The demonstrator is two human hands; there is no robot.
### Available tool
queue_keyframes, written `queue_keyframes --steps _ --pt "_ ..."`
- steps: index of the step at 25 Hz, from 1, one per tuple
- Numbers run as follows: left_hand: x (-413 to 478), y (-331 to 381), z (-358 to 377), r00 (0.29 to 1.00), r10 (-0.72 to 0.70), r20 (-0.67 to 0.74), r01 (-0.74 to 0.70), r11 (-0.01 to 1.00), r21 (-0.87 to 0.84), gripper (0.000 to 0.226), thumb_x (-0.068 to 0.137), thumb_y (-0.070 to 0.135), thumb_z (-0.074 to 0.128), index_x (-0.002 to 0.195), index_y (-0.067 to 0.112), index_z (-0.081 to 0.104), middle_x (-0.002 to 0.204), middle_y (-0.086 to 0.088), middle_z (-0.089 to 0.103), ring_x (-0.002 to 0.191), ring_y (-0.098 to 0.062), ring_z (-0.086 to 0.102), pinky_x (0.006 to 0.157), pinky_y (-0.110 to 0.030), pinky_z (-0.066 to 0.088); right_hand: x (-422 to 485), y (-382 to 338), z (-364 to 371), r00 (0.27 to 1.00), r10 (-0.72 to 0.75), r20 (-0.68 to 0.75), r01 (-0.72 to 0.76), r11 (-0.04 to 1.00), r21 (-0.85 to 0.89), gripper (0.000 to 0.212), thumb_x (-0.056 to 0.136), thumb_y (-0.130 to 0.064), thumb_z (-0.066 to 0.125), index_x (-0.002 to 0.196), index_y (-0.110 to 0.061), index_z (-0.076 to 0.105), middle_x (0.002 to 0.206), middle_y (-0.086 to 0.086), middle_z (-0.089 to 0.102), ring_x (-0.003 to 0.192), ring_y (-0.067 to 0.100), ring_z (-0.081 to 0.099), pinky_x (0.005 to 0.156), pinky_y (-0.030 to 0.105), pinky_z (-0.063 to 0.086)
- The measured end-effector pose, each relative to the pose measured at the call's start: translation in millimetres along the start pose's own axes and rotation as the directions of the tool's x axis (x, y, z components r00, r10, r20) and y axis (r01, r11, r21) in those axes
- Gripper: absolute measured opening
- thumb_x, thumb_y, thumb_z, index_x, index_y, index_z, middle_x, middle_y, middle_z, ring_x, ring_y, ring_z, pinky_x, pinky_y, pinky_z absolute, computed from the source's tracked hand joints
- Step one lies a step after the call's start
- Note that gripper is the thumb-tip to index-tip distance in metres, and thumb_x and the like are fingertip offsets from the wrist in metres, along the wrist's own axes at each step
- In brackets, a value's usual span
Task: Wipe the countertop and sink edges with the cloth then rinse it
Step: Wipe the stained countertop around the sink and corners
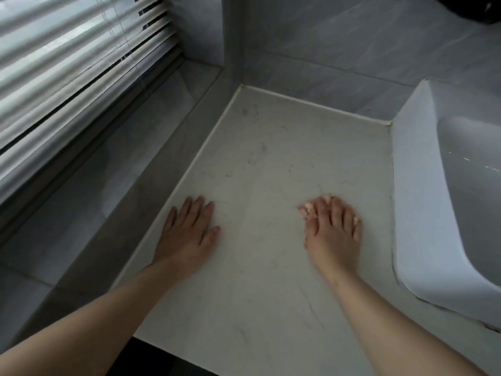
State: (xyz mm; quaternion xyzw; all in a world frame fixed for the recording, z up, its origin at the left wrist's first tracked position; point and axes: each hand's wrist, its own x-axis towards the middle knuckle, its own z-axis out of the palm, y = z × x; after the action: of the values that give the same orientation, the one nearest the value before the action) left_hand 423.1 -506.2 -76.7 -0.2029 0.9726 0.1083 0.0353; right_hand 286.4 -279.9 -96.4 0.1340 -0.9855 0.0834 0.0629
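The pale marbled countertop point(271, 158) fills the middle of the view. My left hand point(189, 234) lies flat on it near its left edge, fingers apart, holding nothing. My right hand point(332, 232) presses down on a small pink cloth point(309, 207) at the middle right of the counter. Only bits of the cloth peek out past the fingertips; the rest is hidden under the hand. The white sink point(414, 213) stands at the right, its raised outer wall a short way from my right hand.
Grey tiled walls point(339, 44) close the counter at the back. A lower grey window ledge point(108, 191) runs along the left, under slatted blinds point(67, 63). The counter's front edge drops to a dark gap point(162, 359) at the bottom.
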Motion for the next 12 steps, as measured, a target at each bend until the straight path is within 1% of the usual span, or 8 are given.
queue_keyframes --steps 1,3,4,6,7,8,10,12 --pt "-6.8 -6.7 -1.8 0.999 0.017 -0.043 -0.019 0.999 -0.04 0.085 0.077 0.058 -0.003 0.147 0.016 0.021 0.155 -0.003 0.017 0.143 -0.018 0.012 0.113 -0.028 0.0 -16.1 -11.0 -2.0 0.999 -0.032 -0.015 0.032 0.999 -0.002 0.055 0.089 -0.041 0.026 0.127 -0.017 0.058 0.138 0.013 0.051 0.127 0.038 0.045 0.107 0.048 0.024" --pt "-29.7 -19.8 2.2 0.986 -0.013 -0.167 0.01 1.0 -0.017 0.068 0.091 0.046 0.017 0.134 0.003 0.047 0.14 -0.015 0.046 0.13 -0.028 0.043 0.107 -0.032 0.017 -65.5 -42.6 -7.9 0.963 -0.27 -0.013 0.27 0.963 0.02 0.05 0.088 -0.04 0.033 0.125 -0.019 0.06 0.136 0.011 0.054 0.125 0.035 0.049 0.105 0.049 0.026" --pt "-39.5 -24.9 5.4 0.977 -0.043 -0.208 0.041 0.999 -0.014 0.06 0.092 0.038 0.024 0.128 0.0 0.052 0.133 -0.018 0.052 0.122 -0.031 0.051 0.104 -0.034 0.023 -90.9 -62.8 -11.4 0.911 -0.412 0.021 0.41 0.91 0.066 0.049 0.087 -0.04 0.036 0.125 -0.02 0.059 0.137 0.008 0.053 0.127 0.033 0.048 0.105 0.049 0.026" --pt "-50.0 -30.3 12.7 0.97 -0.096 -0.222 0.086 0.995 -0.053 0.052 0.088 0.027 0.032 0.123 -0.003 0.056 0.128 -0.021 0.056 0.117 -0.033 0.055 0.1 -0.035 0.027 -119.4 -107.5 -14.4 0.791 -0.605 0.088 0.584 0.79 0.186 0.048 0.087 -0.041 0.04 0.129 -0.021 0.054 0.14 0.004 0.051 0.13 0.03 0.044 0.107 0.049 0.025" --pt "-50.0 -31.2 13.4 0.965 -0.112 -0.236 0.094 0.992 -0.087 0.052 0.085 0.024 0.032 0.121 -0.004 0.057 0.127 -0.022 0.056 0.115 -0.034 0.056 0.099 -0.034 0.028 -118.1 -128.2 -10.6 0.755 -0.647 0.107 0.619 0.757 0.209 0.049 0.088 -0.04 0.039 0.131 -0.021 0.053 0.14 0.004 0.05 0.13 0.029 0.044 0.109 0.048 0.024" --pt "-48.6 -32.1 13.2 0.96 -0.121 -0.253 0.095 0.989 -0.113 0.052 0.082 0.021 0.032 0.12 -0.004 0.057 0.125 -0.022 0.057 0.114 -0.034 0.057 0.098 -0.034 0.029 -104.4 -146.6 -5.4 0.749 -0.653 0.114 0.625 0.753 0.208 0.049 0.089 -0.038 0.036 0.132 -0.02 0.053 0.14 0.004 0.05 0.13 0.029 0.044 0.112 0.047 0.023" --pt "-48.0 -34.1 13.1 0.963 -0.096 -0.251 0.073 0.992 -0.1 0.051 0.081 0.018 0.032 0.119 -0.004 0.058 0.123 -0.023 0.058 0.112 -0.034 0.058 0.098 -0.035 0.032 -59.2 -165.3 2.8 0.79 -0.603 0.11 0.582 0.794 0.174 0.052 0.09 -0.035 0.028 0.137 -0.02 0.047 0.145 0.004 0.044 0.134 0.028 0.039 0.115 0.044 0.015" --pt "-50.0 -32.8 13.1 0.967 -0.079 -0.242 0.066 0.996 -0.06 0.05 0.085 0.022 0.032 0.121 -0.002 0.057 0.126 -0.021 0.057 0.114 -0.033 0.057 0.099 -0.038 0.039 -7.7 -153.1 8.5 0.834 -0.502 0.23 0.484 0.865 0.134 0.053 0.094 -0.034 0.026 0.147 -0.023 0.028 0.156 0.001 0.024 0.143 0.025 0.019 0.117 0.042 0.003"
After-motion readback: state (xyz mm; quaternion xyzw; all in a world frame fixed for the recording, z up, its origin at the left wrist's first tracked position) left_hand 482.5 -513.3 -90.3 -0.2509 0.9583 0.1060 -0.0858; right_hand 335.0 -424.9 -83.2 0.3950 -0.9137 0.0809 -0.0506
